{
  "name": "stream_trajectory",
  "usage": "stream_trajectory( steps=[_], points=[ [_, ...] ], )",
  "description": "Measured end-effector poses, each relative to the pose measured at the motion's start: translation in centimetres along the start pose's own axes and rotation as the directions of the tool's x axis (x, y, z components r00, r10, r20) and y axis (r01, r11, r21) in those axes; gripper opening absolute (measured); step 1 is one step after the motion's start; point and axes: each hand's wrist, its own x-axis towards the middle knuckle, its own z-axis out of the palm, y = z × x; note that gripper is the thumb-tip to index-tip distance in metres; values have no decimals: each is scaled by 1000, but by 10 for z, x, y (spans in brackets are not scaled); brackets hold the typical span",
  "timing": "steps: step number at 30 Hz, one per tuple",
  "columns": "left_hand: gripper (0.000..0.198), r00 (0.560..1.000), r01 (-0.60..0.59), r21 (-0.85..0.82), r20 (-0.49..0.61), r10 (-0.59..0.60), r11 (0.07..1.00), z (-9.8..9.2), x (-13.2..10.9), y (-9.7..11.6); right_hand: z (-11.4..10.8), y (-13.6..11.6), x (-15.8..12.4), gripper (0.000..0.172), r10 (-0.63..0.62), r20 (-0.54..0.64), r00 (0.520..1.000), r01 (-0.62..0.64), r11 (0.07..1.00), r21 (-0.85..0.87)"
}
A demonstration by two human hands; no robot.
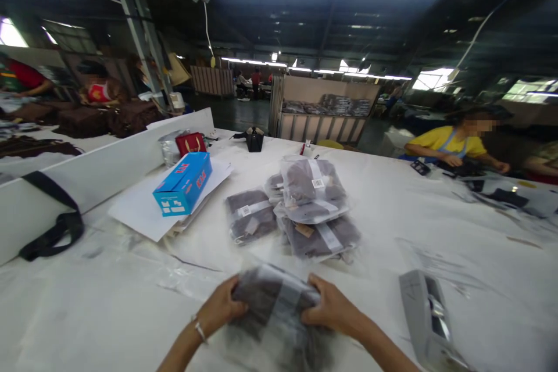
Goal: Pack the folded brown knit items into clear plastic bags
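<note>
With fingers of the left hand [220, 305] and right hand [333, 305] hooked over opposite sides, grips a bagged grey-brown bundle [264, 296], low in mid-view; cannot tell, for blur, if resting on the surface below or held clear of it. Works over a broad white table [387, 215]. Faces a co-worker in yellow [451, 142] across to the right. Has, just past the hands, a pile of similar packages [316, 186], plus one flat bagged package [250, 212] at its left. Has white sheets [135, 215] farther left, under a blue box [183, 183], and a grey tool [414, 308] near the right forearm. Sees a red bag [190, 143] behind the box. Wears a silver bracelet [199, 328] at the left wrist.
</note>
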Motion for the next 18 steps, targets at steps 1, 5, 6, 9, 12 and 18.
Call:
stream_trajectory(
  steps=[1,5,6,9,12,18],
  points=[
    [47,988,-57,55,-143,64,997,-25,3,13,-1,-26,14,28,-84,-72,994,79,995,-67],
    [45,865,-104,178,-470,177,979,-103,28,35,-2,-98,69,31,-568,-251,783,439,792,-423],
    [49,835,-106,186,-516,189,977,-114,33,31,2,-104,79,36,-640,-224,735,486,728,-484],
    [68,780,-69,142,-609,142,987,-120,39,-1,26,-91,91,40,-635,-127,762,475,681,-557],
    [79,789,-10,10,-614,14,1000,-93,36,-42,64,-34,66,38,-494,-118,862,372,772,-515],
    [67,747,116,-332,-592,-303,936,-46,55,-80,115,150,-61,55,-461,-93,882,330,747,-577]
  ],
)
